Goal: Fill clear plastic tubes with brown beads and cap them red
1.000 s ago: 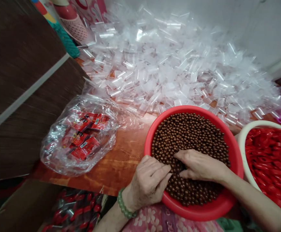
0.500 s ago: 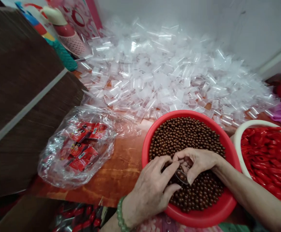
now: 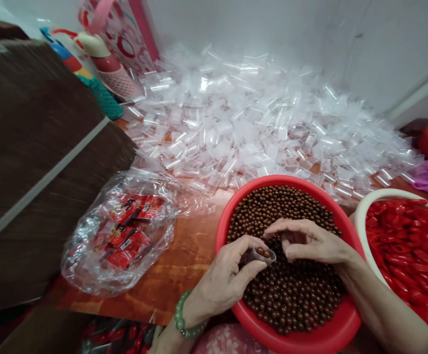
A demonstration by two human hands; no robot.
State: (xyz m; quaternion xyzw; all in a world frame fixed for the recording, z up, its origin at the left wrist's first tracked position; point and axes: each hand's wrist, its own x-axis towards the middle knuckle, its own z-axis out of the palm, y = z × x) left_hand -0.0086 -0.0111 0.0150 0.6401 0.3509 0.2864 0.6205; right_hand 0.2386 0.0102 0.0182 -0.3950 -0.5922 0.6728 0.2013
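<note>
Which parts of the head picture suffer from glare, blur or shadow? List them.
Head view: white glare streaks across the clear sleeves and the crinkled bag; pinpoint highlights on the brown balls.
Head view: the dark stack looks smeared, its detail soft.
Head view: the lower left corner sinks into shadow.

"Where does the camera sit?"
"On the person's head, looking forward and down at the table [image 3: 193,241]."
"How near is it?"
"Close over the red basin [image 3: 280,180]; the left hand [image 3: 232,275] and right hand [image 3: 307,241] show in the lower part."
"And farther off?"
"The clear pieces [image 3: 243,123], then the pale wall [image 3: 272,29] along the top. This single view takes in everything."
</note>
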